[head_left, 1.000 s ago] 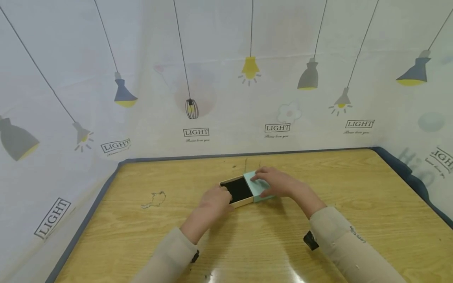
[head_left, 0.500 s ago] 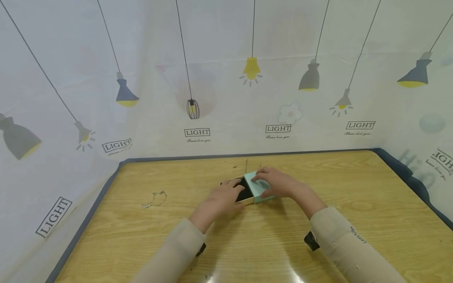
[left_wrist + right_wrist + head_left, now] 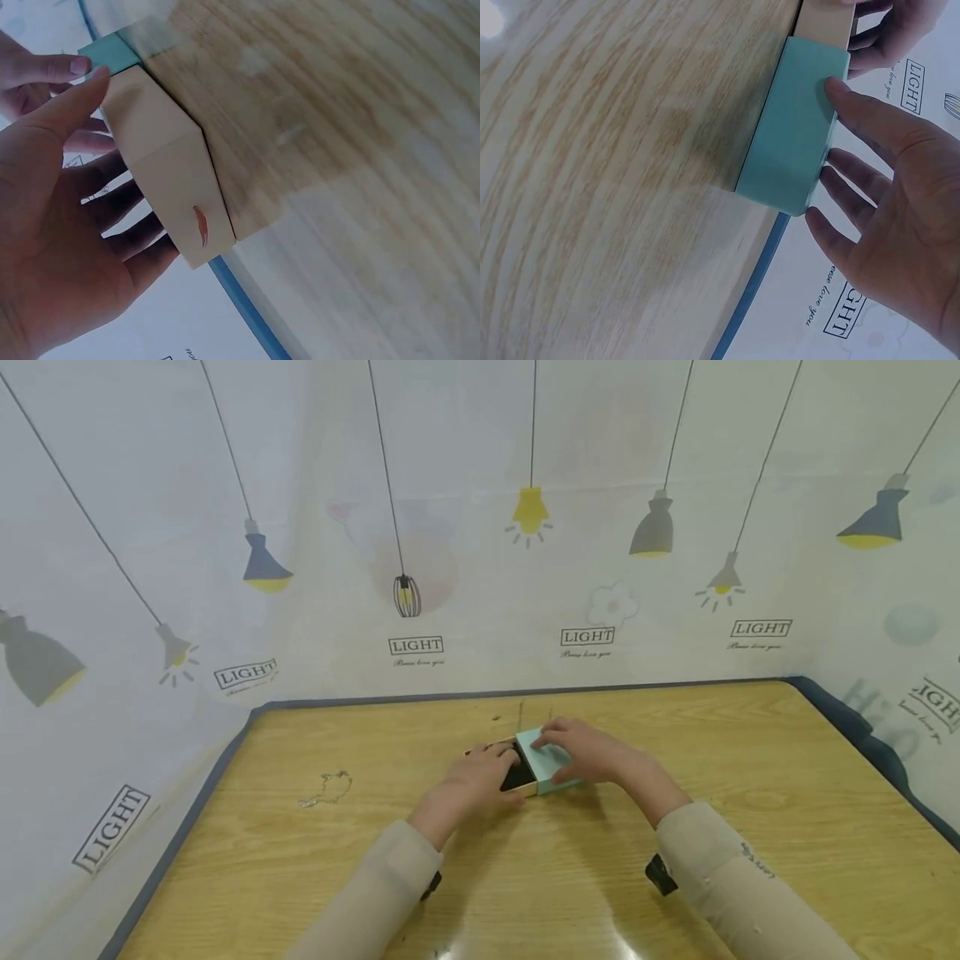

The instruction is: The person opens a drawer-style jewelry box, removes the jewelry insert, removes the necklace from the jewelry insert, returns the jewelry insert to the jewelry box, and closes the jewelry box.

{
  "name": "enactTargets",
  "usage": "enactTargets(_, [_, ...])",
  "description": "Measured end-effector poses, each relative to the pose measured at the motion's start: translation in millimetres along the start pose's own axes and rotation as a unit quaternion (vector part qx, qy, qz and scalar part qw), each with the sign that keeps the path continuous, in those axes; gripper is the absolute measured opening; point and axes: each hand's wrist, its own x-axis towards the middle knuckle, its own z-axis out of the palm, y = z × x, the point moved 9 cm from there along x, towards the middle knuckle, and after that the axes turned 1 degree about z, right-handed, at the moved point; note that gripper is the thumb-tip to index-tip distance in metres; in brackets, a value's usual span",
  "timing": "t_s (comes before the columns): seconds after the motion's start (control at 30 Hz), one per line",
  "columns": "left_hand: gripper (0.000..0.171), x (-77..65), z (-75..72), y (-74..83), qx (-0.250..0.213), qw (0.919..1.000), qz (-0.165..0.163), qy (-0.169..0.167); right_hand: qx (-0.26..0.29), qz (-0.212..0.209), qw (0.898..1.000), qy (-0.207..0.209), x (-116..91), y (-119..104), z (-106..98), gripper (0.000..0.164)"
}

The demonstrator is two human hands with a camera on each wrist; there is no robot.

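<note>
A drawer-style gift box lies on the table, its cream tray [image 3: 169,135] with black lining [image 3: 517,774] pulled partly out of a mint-green sleeve [image 3: 546,763]. Over the tray spreads my left hand [image 3: 474,779], thumb at the near wall and fingers across the top. A small reddish strip [image 3: 200,225] shows on the tray's end in the left wrist view. My right hand [image 3: 592,753] holds the sleeve, the thumb on its near edge and fingertips on the top. Part of the lining is hidden under my left hand.
A thin chain [image 3: 308,803] lies loosely on the wooden table [image 3: 247,860], left of the box. Behind the table hangs a pale curtain [image 3: 480,560] printed with lamps. Dark blue edging [image 3: 375,698] runs along the table's back.
My left hand has come up from inside the tray's left end and shifted right, its fingers now spread over the tray. The right hand and sleeve stay put.
</note>
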Motion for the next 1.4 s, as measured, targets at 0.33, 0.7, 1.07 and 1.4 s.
enactTargets(0.33, [0.040, -22.9, -32.7, -44.9, -0.120, 0.9815, -0.097, 0.114, 0.002, 0.001, 1.000, 0.000, 6.3, -1.7, -0.4, 0.054])
enactTargets(0.7, [0.038, -29.2, -17.8, -62.8, -0.240, 0.9574, -0.141, 0.077, -0.004, -0.005, 1.000, 0.004, 3.3, -0.5, -1.8, 0.053])
enactTargets(1.07, [0.038, -25.1, -10.2, -61.8, -0.278, 0.9471, -0.139, 0.079, 0.000, -0.001, 1.000, -0.002, 2.0, 0.7, 1.0, 0.053])
enactTargets(1.4, [0.038, -22.0, -9.2, -57.8, -0.316, 0.9363, -0.125, 0.088, 0.006, -0.005, 1.000, 0.000, 0.2, -0.3, 1.1, 0.053])
